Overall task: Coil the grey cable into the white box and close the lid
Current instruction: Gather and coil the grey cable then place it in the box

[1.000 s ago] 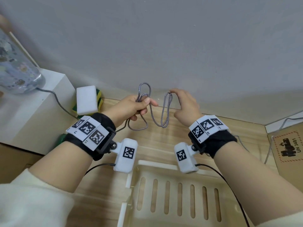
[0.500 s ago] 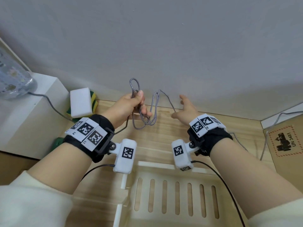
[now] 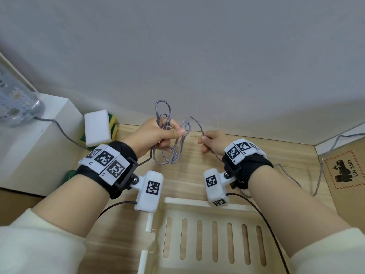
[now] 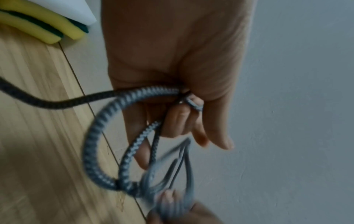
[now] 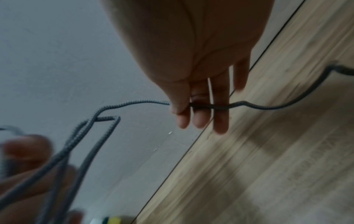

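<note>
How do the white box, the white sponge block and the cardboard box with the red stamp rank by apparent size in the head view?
1. white box, though nearest the camera
2. cardboard box, cut by the frame edge, so unsure
3. white sponge block

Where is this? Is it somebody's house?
Probably a room in a home, maybe a work corner, though I can't be sure. There is a wooden table against a plain grey wall, cleaning sponges stacked by it, and a cardboard box.

Grey braided cable (image 3: 165,141) looped, white box (image 3: 207,240) open
</note>
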The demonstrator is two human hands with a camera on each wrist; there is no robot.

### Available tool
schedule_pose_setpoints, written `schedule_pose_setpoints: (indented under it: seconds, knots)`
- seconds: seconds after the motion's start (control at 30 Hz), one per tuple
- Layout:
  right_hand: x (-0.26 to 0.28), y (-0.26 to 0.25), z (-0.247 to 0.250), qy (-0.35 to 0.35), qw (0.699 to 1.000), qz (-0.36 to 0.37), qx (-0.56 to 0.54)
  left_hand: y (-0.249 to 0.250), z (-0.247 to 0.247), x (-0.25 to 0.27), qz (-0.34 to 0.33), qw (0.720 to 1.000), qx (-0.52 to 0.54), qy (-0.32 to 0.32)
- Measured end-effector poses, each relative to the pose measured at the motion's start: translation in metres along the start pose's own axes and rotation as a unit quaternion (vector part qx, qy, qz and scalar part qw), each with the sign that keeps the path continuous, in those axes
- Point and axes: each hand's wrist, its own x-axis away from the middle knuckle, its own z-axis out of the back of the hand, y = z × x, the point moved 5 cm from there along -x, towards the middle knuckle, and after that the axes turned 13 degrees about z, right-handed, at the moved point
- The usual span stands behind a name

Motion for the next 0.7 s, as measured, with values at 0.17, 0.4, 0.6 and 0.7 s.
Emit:
schedule_pose_setpoints:
  seconds: [0.17, 0.4, 0.6, 0.7]
  knots:
    - [0.013, -0.031, -0.010, -0.028, 0.989, 0.088, -0.116, -0.003, -0.009, -0.013, 0.019, 0.999, -0.005, 0.030]
    - [0.030, -0.048, -0.029, -0.121, 0.984, 0.120, -0.059, 0.004, -0.026, -0.017, 0.011, 1.000, 0.014, 0.015]
    - [0.044, -0.009, 0.016, -0.158, 0.981, 0.066, 0.090, 0.016, -0.026, -0.012, -0.038, 0.993, 0.113, -0.009]
    - [0.051, 0.011, 0.019, -0.211, 0.974, 0.007, 0.083, 0.023, -0.033, -0.012, -0.036, 0.981, 0.182, -0.056]
